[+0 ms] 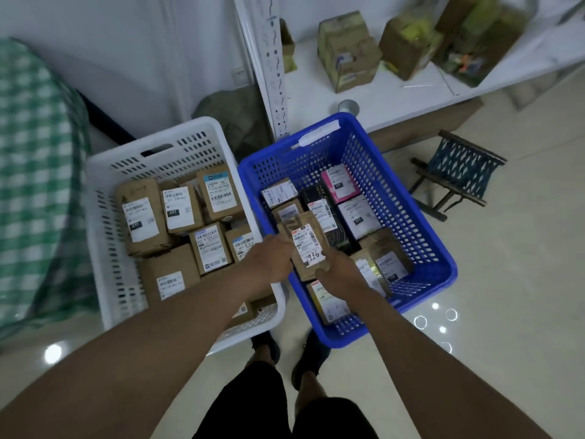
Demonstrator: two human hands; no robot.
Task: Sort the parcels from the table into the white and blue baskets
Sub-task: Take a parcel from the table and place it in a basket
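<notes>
A small brown cardboard parcel (308, 245) with a white label marked 936 hangs over the near left part of the blue basket (421, 217). My left hand (269, 258) grips its left side and my right hand (340, 270) grips its lower right corner. The blue basket holds several parcels, among them a pink one (340, 183) and a black one (319, 198). To its left stands the white basket (104, 223), filled with several brown labelled boxes (142, 217).
Both baskets sit on a glossy tiled floor in front of my feet. A white shelf unit (380, 99) with cardboard boxes stands behind them. A small folding stool (459, 172) is right of the blue basket. A green checked cloth (34, 153) hangs at the left.
</notes>
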